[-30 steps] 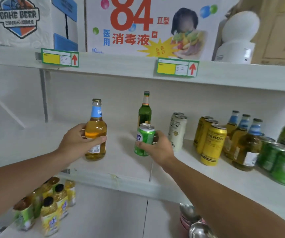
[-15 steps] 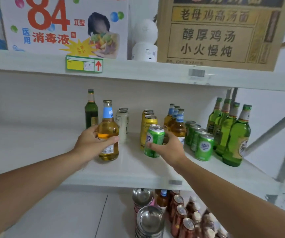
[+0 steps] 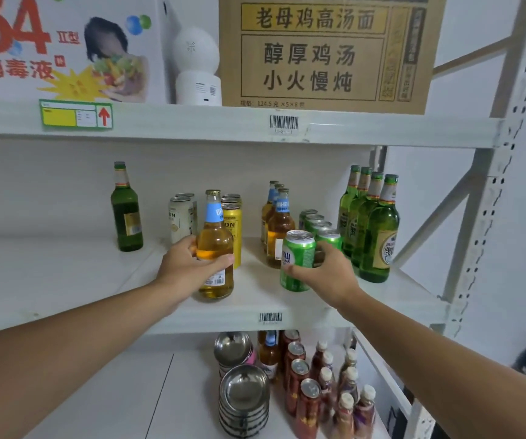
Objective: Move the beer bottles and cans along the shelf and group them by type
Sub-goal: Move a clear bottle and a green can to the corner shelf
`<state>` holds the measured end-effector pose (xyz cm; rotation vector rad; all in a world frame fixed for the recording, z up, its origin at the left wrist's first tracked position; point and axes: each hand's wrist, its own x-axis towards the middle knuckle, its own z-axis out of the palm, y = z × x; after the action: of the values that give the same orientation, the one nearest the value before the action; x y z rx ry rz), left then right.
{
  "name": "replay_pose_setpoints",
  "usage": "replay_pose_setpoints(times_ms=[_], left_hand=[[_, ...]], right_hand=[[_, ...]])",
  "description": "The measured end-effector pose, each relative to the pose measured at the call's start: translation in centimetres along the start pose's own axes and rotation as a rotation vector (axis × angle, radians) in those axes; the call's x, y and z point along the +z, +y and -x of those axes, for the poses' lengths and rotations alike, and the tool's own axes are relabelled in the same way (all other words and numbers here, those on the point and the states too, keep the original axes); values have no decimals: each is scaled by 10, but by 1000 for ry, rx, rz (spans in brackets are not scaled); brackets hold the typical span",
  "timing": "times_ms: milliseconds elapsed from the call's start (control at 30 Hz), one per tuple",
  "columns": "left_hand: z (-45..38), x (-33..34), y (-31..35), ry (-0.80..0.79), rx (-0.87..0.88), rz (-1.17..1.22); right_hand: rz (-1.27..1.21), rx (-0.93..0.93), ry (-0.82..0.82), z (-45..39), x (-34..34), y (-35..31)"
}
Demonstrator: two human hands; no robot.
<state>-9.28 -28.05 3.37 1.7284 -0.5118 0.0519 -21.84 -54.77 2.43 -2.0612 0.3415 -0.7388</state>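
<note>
Our left hand (image 3: pixel 188 267) wraps the amber beer bottle (image 3: pixel 214 248) above the white shelf (image 3: pixel 65 280); our right hand (image 3: pixel 328 274) grips the green can (image 3: pixel 298 259) near the green cans row (image 3: pixel 318 224).

A shop stockroom or small store, judging by the white metal rack shelving (image 3: pixel 255 308) with perforated uprights. A yellow price tag with a red arrow (image 3: pixel 76 115) and barcode stickers (image 3: pixel 283 122) are fixed to the shelf edges. Shipping cartons sit on the top shelf: a brown noodle carton (image 3: pixel 325 52) at right and a white disinfectant box (image 3: pixel 65 49) at left. Drinks stand in rows by type, green beer bottles (image 3: pixel 369 223) at far right, and stacked steel bowls (image 3: pixel 244 397) sit below.
</note>
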Motion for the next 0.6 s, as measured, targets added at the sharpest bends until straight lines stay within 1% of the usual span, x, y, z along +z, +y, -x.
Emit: replay_pose_setpoints(times_ms=[267,433,600], left_hand=[[0,33,12,-125,46,15],[4,53,16,-110,47,36],[-3,78,29,-64,31,41]], right_hand=[[39,94,151,19,-34,15],[57,116,157,16,-53,28],[32,94,133,1,-62,39]])
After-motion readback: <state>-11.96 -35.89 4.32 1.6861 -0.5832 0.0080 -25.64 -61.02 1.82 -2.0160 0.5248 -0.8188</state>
